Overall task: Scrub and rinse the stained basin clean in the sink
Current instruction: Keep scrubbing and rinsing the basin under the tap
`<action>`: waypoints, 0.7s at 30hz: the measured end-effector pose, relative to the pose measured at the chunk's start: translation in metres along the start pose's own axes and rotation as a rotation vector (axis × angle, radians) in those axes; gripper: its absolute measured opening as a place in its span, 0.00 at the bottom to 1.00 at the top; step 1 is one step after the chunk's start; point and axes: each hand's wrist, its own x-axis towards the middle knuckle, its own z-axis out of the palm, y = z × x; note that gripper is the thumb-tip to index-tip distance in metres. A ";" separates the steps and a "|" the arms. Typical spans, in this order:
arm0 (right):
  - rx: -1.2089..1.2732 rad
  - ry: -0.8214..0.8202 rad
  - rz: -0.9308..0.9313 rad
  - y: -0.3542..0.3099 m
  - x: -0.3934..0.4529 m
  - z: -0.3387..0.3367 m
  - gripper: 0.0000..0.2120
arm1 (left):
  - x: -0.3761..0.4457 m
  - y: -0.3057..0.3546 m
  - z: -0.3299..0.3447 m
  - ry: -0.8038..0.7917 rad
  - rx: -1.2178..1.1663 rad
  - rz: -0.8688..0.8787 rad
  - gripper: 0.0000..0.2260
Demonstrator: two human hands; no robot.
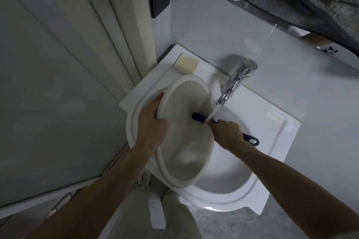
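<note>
Head view: our left hand (153,122) grips the rim of the basin (186,141), tilted in the sink (272,141). Our right hand (229,134) holds the dark brush (198,117) inside it, under the faucet (236,81) stream.

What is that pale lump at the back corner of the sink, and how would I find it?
Start at the white ceramic sink and its chrome faucet. Look left along the back ledge to the corner by the wall. There lies a cream rounded bar of soap, the only yellowish, matte thing on the glossy white.
</note>
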 end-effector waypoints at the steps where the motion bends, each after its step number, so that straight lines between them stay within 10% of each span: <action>1: 0.060 -0.090 -0.036 -0.003 -0.005 0.004 0.19 | 0.001 -0.001 0.001 0.001 0.006 -0.001 0.33; 7: 0.042 -0.022 0.036 -0.001 0.005 -0.002 0.17 | 0.001 -0.005 0.008 -0.009 0.010 0.014 0.31; 11: 0.659 -0.334 0.139 0.003 -0.008 0.021 0.13 | 0.005 0.002 0.003 -0.003 0.005 -0.002 0.30; 21: 1.309 -0.321 0.527 -0.022 -0.034 0.034 0.11 | 0.045 0.012 -0.010 -0.160 0.120 -0.123 0.19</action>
